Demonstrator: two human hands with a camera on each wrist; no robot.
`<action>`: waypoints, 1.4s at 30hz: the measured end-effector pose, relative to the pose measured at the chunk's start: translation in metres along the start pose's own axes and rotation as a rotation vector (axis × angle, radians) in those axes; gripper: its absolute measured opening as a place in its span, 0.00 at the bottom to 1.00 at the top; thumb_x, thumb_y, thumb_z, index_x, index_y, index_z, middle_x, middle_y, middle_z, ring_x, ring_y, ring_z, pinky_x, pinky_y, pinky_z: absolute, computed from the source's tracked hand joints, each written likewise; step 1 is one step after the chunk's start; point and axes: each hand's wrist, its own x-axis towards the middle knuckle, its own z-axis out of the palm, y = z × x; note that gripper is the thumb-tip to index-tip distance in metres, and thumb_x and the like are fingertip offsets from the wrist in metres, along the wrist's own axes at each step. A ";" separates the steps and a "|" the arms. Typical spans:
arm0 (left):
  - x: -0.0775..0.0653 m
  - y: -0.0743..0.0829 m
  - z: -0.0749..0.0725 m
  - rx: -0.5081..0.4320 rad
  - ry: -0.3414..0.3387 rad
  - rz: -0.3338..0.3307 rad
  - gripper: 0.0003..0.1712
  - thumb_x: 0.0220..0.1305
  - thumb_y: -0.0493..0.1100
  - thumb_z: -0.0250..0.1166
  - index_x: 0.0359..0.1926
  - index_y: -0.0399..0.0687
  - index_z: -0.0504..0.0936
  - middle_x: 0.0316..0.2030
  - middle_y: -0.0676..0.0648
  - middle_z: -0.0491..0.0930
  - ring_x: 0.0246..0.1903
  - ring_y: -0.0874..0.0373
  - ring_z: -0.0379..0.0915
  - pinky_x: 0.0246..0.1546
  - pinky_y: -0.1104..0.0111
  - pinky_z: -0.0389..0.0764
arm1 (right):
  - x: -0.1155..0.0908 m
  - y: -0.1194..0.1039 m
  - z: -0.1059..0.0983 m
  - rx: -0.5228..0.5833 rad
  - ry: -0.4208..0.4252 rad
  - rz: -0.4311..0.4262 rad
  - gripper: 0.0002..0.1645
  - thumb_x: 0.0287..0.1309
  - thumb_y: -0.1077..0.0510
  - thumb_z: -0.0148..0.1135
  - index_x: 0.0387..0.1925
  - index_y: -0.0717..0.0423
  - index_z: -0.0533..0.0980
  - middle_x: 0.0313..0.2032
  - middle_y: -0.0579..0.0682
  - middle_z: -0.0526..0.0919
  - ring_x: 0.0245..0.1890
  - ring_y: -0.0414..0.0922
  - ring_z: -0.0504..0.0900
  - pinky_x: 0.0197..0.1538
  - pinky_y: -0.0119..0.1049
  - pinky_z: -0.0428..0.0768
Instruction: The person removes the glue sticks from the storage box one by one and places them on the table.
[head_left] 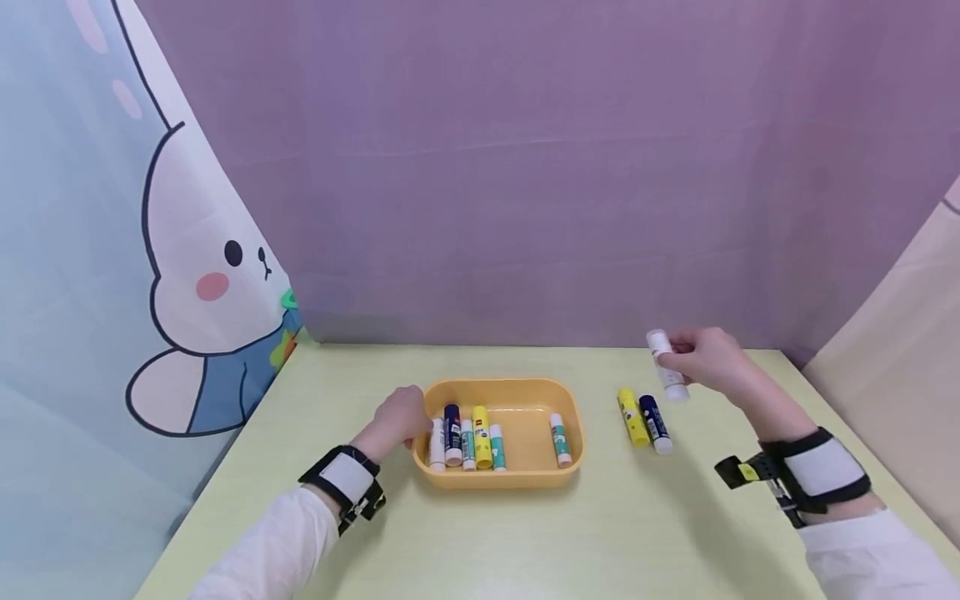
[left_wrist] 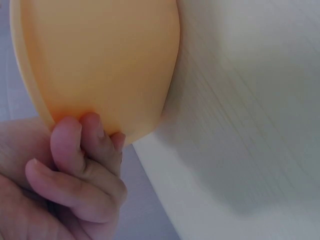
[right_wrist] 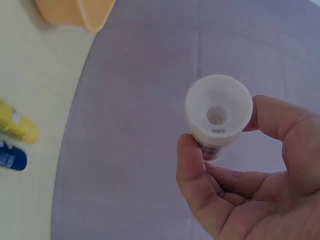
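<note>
My right hand (head_left: 708, 358) pinches a white glue stick (head_left: 666, 364) between thumb and fingers, raised over the right part of the table. In the right wrist view the round hollow end of this glue stick (right_wrist: 218, 107) faces the camera. My left hand (head_left: 403, 414) grips the left side of an orange tray (head_left: 498, 480), its fingertips (left_wrist: 67, 132) bent against the outer wall in the left wrist view. Inside the tray, several white, navy, yellow and teal glue sticks (head_left: 482, 437) stand in a row on the left. One teal glue stick (head_left: 560, 440) lies apart on the right.
Between the tray and my right hand, a yellow glue stick (head_left: 633, 417) and a navy glue stick (head_left: 656, 424) lie side by side on the pale table (head_left: 480, 542). A purple curtain (head_left: 555, 183) hangs along the table's back edge.
</note>
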 end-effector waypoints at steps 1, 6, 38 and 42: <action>0.000 0.000 0.000 0.001 0.001 0.001 0.08 0.57 0.35 0.61 0.36 0.33 0.76 0.16 0.44 0.77 0.09 0.59 0.73 0.09 0.74 0.72 | 0.000 0.004 0.001 -0.008 0.008 0.005 0.35 0.61 0.53 0.57 0.58 0.79 0.63 0.50 0.74 0.74 0.40 0.55 0.81 0.39 0.43 0.84; -0.002 -0.001 -0.001 0.000 -0.001 -0.002 0.08 0.56 0.35 0.62 0.35 0.33 0.76 0.16 0.44 0.77 0.09 0.59 0.73 0.09 0.74 0.72 | 0.001 0.025 0.007 -0.025 0.031 0.031 0.35 0.60 0.53 0.57 0.57 0.80 0.63 0.48 0.75 0.73 0.37 0.55 0.81 0.37 0.44 0.84; -0.002 0.002 0.000 0.003 -0.001 -0.022 0.10 0.57 0.35 0.61 0.38 0.33 0.75 0.17 0.44 0.77 0.09 0.58 0.73 0.09 0.74 0.72 | 0.020 0.123 0.073 0.001 -0.016 0.173 0.35 0.58 0.54 0.55 0.55 0.83 0.63 0.45 0.75 0.74 0.28 0.46 0.81 0.31 0.38 0.83; -0.002 0.002 -0.001 0.003 0.003 -0.010 0.10 0.57 0.35 0.61 0.38 0.33 0.75 0.16 0.44 0.77 0.09 0.58 0.73 0.09 0.74 0.72 | 0.023 0.128 0.078 0.001 -0.027 0.188 0.36 0.58 0.54 0.56 0.56 0.83 0.62 0.45 0.75 0.74 0.28 0.46 0.81 0.31 0.37 0.82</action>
